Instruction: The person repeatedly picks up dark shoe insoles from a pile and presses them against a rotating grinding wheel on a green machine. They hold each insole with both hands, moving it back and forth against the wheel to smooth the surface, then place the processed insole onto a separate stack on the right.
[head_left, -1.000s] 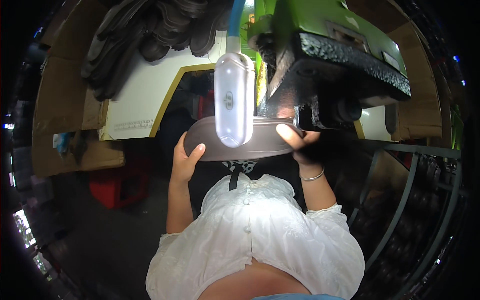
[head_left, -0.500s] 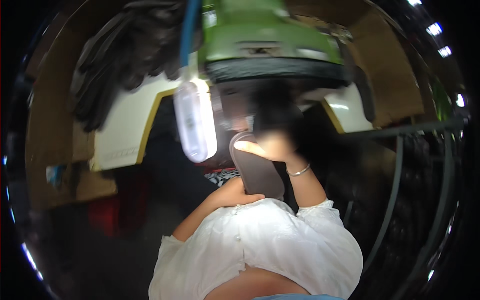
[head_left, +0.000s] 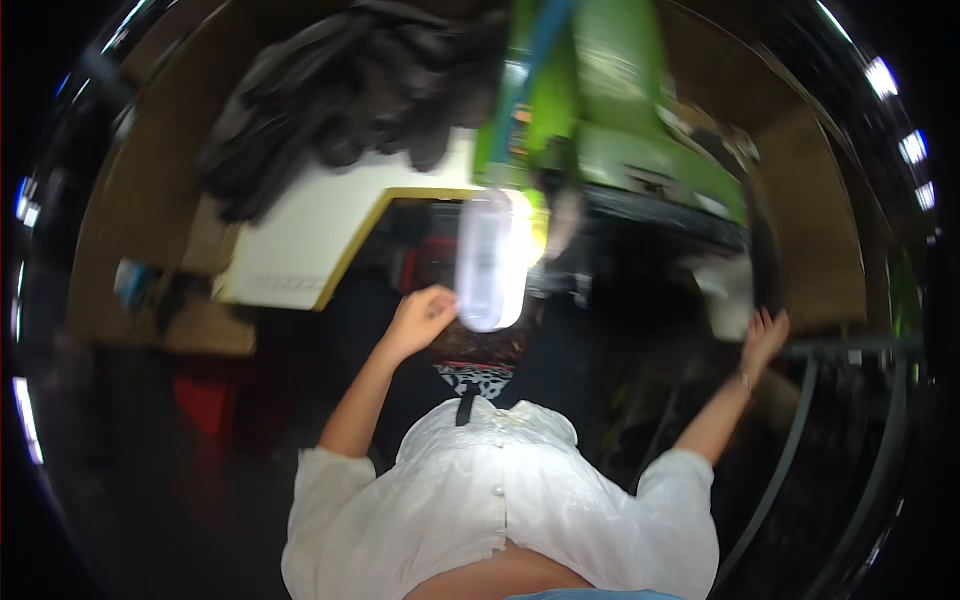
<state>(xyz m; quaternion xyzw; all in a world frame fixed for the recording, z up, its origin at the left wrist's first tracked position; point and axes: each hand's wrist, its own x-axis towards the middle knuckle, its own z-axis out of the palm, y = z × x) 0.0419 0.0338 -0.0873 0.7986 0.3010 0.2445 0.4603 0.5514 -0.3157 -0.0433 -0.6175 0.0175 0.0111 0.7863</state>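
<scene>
My left hand [head_left: 424,318] is beside the lit, long white lamp [head_left: 484,265], its fingers curled in. Whether anything lies inside those fingers cannot be seen. Far out to the right, my right hand [head_left: 765,338] has its fingers stretched up and apart. Its fingertips are by the lower end of a dark flat piece [head_left: 764,262] along the edge of a cardboard box [head_left: 825,270]; contact is unclear. A green machine [head_left: 650,165] with a dark lower edge stands ahead, blurred. The brown sole-shaped piece held earlier does not show in either hand.
Many dark, elongated pieces [head_left: 350,90] are heaped on a white tabletop [head_left: 300,245] with a yellow edge, at the left. A blue hose [head_left: 545,40] runs above the lamp. Grey metal rails [head_left: 790,450] stand at the right, and a red object [head_left: 205,400] is low at the left.
Both hands have let go of the brown sole-shaped piece. My right hand has swung far right to the box, and my left has moved up beside the lamp. The view has turned left.
</scene>
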